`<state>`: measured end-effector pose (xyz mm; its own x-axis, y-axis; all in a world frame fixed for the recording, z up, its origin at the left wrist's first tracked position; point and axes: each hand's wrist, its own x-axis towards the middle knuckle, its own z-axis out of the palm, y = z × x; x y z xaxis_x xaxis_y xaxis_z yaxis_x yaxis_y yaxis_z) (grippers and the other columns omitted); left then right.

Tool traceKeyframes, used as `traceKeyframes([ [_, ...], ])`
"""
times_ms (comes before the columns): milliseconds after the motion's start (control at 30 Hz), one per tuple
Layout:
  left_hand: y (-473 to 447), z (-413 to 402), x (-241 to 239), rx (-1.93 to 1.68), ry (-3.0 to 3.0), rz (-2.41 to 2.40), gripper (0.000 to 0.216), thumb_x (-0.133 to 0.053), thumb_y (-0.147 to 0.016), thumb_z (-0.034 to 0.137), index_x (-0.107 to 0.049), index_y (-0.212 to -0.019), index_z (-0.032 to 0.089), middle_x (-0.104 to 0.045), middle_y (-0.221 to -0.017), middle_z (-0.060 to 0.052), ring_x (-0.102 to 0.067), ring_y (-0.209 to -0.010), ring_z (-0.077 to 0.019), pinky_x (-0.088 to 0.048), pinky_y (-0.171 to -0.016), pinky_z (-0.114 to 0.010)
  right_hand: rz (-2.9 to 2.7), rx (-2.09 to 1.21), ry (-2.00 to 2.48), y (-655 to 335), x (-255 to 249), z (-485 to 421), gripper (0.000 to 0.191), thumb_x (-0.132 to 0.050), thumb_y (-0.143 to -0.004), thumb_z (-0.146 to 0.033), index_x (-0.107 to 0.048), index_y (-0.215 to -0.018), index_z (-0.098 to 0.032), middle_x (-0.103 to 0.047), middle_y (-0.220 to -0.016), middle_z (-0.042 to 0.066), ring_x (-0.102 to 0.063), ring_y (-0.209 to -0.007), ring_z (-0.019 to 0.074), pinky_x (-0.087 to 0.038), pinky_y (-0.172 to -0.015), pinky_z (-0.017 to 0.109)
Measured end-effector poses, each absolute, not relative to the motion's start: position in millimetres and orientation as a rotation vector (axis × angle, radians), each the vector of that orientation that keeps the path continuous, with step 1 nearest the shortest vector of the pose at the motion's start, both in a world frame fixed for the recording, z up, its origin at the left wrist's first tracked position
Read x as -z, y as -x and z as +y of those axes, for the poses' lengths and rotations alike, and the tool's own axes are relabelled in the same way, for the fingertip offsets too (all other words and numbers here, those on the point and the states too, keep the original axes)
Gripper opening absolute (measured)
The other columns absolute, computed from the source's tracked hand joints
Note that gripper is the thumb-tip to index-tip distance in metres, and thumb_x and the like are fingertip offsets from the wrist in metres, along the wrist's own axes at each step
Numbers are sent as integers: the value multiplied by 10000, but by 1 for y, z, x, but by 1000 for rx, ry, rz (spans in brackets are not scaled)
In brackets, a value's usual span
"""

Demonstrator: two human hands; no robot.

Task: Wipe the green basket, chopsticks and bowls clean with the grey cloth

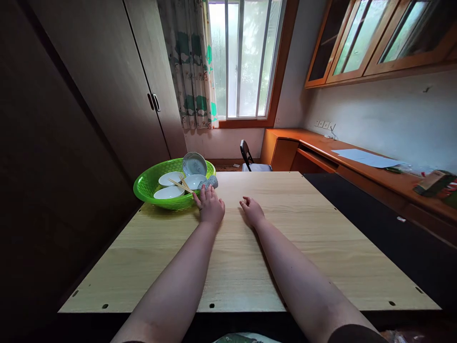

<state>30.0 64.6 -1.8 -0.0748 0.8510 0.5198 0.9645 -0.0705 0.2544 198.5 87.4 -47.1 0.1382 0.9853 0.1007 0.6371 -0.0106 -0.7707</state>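
A green plastic basket (143, 186) stands at the far left of the light wooden table (314, 247). It holds several white bowls (168, 192), one bowl tilted upright (194, 164), and wooden chopsticks (180, 185). A grey patterned cloth (210, 182) hangs over its right rim. My left hand (210, 206) rests on the table against the basket's right side, fingers spread and reaching up to the cloth. My right hand (252, 210) lies on the tabletop a little to the right, fingers loosely curled, holding nothing.
A dark chair (250, 159) stands beyond the table's far edge, below the window. A wardrobe (117, 90) fills the left wall. On the right runs a long wooden desk (360, 166) with papers and clutter under wall cabinets.
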Motion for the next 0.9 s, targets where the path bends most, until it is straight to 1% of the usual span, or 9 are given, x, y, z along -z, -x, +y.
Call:
traceKeyframes([
  [133,-50,54,5,798,2213,-1857,562,-494,-850,286,-450,-1380,105,-422,-1476,-131,-203,-1441,-314,-22,-1197,-555,-1403,-677,1533,-207,55,96,444,-451,-898,-422,-607,-1191,-127,-666,-1170,124,-612,-1066,183,-435,-924,274],
  [233,-58,51,12,751,2486,-1664,495,-503,-860,292,-497,-1337,159,-473,-1437,-108,-303,-1405,-286,-96,-1200,-530,-1260,-707,1429,-213,61,104,416,-499,-853,-470,-639,-1088,-156,-690,-1096,109,-644,-993,195,-470,-876,293],
  [333,-57,54,19,672,2793,-1458,405,-514,-856,266,-572,-1249,190,-541,-1366,-95,-476,-1284,-250,-267,-1162,-472,-1175,-783,1358,-216,65,108,377,-541,-817,-456,-633,-1044,-169,-697,-1045,93,-674,-864,181,-503,-781,289],
  [400,-53,59,24,645,2975,-1361,338,-520,-852,249,-628,-1168,200,-592,-1299,-81,-563,-1183,-219,-388,-1092,-382,-1162,-825,1347,-216,64,108,361,-543,-813,-423,-622,-1056,-169,-696,-1030,85,-677,-805,165,-508,-734,276],
  [467,-49,64,27,700,3090,-1346,316,-522,-853,243,-649,-1140,209,-623,-1248,-62,-608,-1107,-187,-451,-1023,-303,-1183,-820,1367,-216,61,106,351,-533,-811,-390,-622,-1067,-166,-699,-1017,80,-674,-800,164,-507,-731,276],
  [567,-45,68,30,850,3098,-1443,440,-569,-829,254,-574,-1267,209,-612,-1269,-56,-599,-1125,-180,-448,-1022,-281,-1278,-738,1437,-216,58,104,341,-512,-808,-349,-648,-1058,-161,-708,-1003,77,-663,-889,183,-496,-804,292],
  [700,-42,67,32,776,3041,-1510,727,-695,-738,351,-443,-1397,176,-506,-1410,-104,-465,-1302,-250,-348,-1119,-354,-1452,-673,1611,-216,54,101,328,-466,-819,-244,-675,-1059,-165,-708,-1057,83,-640,-994,187,-460,-885,290],
  [767,-40,67,33,679,3040,-1537,682,-691,-744,391,-498,-1355,157,-495,-1420,-123,-450,-1313,-274,-337,-1122,-374,-1585,-658,1679,-214,52,98,319,-466,-825,-217,-680,-1058,-179,-711,-1061,80,-636,-1004,189,-450,-894,289],
  [900,-40,69,32,641,3067,-1556,389,-544,-860,435,-673,-1106,163,-603,-1293,-107,-521,-1230,-268,-384,-1070,-366,-1809,-559,1681,-207,50,93,323,-551,-810,-242,-656,-1113,-201,-700,-1102,78,-616,-1052,207,-438,-912,304],
])
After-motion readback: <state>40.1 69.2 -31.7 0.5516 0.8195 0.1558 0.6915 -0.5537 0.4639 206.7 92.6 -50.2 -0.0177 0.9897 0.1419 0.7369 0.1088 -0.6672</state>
